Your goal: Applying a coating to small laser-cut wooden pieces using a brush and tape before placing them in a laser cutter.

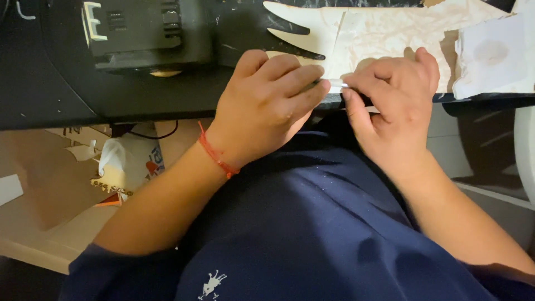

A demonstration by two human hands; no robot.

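My left hand (267, 103) and my right hand (393, 106) meet at the near edge of a black table (50, 95). Together they pinch a small white piece (336, 86) between their fingertips; most of it is hidden by the fingers. A red thread bracelet (216, 154) circles my left wrist. Just beyond the hands lies a flat pale cut-out sheet (379, 33) with finger-like prongs pointing left. My dark blue shirt (312, 223) fills the lower part of the view.
A black machine (139, 30) stands on the table at the upper left. A white paper piece (493, 56) lies at the upper right. Below the table on the left are cardboard pieces (44, 178), a crumpled white bag (114, 156) and a thin black cable.
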